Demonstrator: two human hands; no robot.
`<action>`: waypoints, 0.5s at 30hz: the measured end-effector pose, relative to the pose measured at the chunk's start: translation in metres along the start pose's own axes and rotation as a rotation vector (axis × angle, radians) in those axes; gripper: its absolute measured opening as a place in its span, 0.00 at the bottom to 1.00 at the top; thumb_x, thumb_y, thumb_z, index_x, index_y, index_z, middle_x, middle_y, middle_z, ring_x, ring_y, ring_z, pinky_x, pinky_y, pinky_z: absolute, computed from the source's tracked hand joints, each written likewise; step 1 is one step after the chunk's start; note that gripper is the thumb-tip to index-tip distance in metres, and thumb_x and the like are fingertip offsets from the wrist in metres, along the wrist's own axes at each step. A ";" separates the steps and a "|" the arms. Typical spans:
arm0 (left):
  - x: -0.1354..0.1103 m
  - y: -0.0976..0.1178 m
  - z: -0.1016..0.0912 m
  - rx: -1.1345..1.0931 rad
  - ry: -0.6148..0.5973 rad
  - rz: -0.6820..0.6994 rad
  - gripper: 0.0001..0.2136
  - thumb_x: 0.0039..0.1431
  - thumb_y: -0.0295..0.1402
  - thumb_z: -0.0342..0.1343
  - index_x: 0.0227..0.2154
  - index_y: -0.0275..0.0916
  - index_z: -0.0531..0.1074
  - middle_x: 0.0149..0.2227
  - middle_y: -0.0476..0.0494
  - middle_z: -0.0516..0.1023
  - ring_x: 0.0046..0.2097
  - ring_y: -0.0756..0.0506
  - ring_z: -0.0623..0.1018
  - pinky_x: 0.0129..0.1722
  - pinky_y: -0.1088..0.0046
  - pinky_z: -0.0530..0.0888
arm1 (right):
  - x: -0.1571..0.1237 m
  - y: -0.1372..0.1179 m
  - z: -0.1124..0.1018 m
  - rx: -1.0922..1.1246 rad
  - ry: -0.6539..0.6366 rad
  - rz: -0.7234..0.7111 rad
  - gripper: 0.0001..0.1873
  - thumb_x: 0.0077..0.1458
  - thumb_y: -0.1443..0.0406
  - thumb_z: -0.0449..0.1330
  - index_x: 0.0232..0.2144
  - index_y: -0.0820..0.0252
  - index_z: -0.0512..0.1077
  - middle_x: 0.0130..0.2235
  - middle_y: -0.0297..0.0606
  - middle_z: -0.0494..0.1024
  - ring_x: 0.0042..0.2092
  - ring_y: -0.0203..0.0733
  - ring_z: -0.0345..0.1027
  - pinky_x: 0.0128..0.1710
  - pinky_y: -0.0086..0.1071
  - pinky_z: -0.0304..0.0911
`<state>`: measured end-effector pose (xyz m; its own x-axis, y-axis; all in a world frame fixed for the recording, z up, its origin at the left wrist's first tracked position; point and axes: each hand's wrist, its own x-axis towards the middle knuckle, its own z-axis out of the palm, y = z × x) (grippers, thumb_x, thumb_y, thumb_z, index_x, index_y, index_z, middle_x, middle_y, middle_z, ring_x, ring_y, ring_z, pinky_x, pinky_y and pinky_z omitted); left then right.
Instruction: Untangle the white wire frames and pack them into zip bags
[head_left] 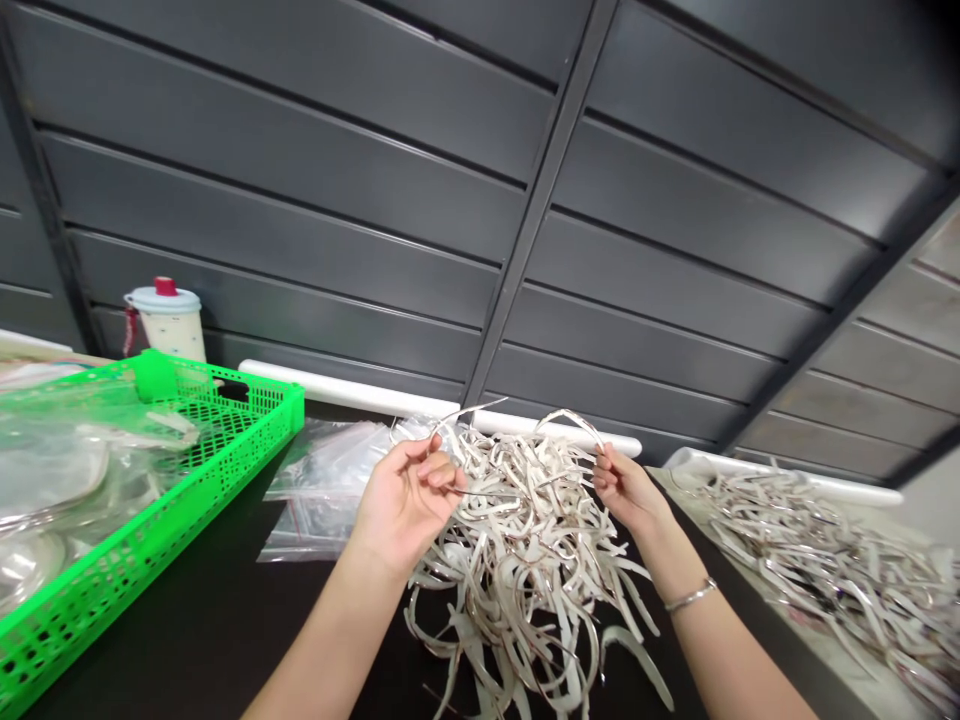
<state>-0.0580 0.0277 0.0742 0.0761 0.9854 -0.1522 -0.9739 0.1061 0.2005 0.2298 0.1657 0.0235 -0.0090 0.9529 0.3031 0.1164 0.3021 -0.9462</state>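
My left hand [411, 495], palm turned up, pinches a thin curved strip [469, 408] between thumb and forefinger. A second thin strip end pokes out from its lower fingers; whether both are one piece I cannot tell. My right hand [626, 488], with a silver bracelet on the wrist, grips the end of another curved whitish strip [571, 414] that arches to the left. Below and between both hands lies a tangled pile of curved white strips [525, 560] with shiny brownish edges. One loose strip [641, 660] rests at the pile's lower right.
On the left a green plastic crate [187, 510] holds clear bags with pieces in them. Clear zip bags [315, 500] lie beside the pile on the dark table [217, 630]. A lidded cup [172, 325] stands behind the crate. More strips [832, 560] are heaped at right.
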 end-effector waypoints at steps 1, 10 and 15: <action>0.000 0.000 0.000 0.002 0.002 0.001 0.12 0.59 0.23 0.42 0.23 0.32 0.67 0.13 0.56 0.56 0.16 0.56 0.62 0.25 0.74 0.73 | -0.003 0.002 0.000 -0.019 0.002 -0.004 0.23 0.44 0.44 0.60 0.26 0.58 0.68 0.20 0.31 0.66 0.19 0.32 0.56 0.20 0.29 0.62; -0.001 0.000 0.001 0.010 0.007 0.032 0.10 0.57 0.22 0.44 0.23 0.33 0.66 0.14 0.57 0.56 0.15 0.56 0.62 0.25 0.75 0.72 | -0.065 0.013 0.019 -0.595 -0.441 -0.158 0.28 0.41 0.57 0.67 0.48 0.54 0.72 0.54 0.45 0.68 0.56 0.54 0.59 0.57 0.47 0.52; 0.001 -0.003 0.000 0.016 0.020 0.027 0.11 0.57 0.22 0.43 0.23 0.32 0.66 0.13 0.56 0.56 0.15 0.56 0.61 0.24 0.75 0.72 | -0.061 0.022 0.036 -0.626 -0.534 -0.164 0.12 0.45 0.65 0.64 0.36 0.54 0.78 0.46 0.41 0.74 0.47 0.48 0.66 0.51 0.41 0.58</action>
<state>-0.0551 0.0279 0.0734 0.0457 0.9850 -0.1662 -0.9720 0.0822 0.2201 0.1967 0.1153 -0.0199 -0.5249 0.8302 0.1879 0.6010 0.5178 -0.6088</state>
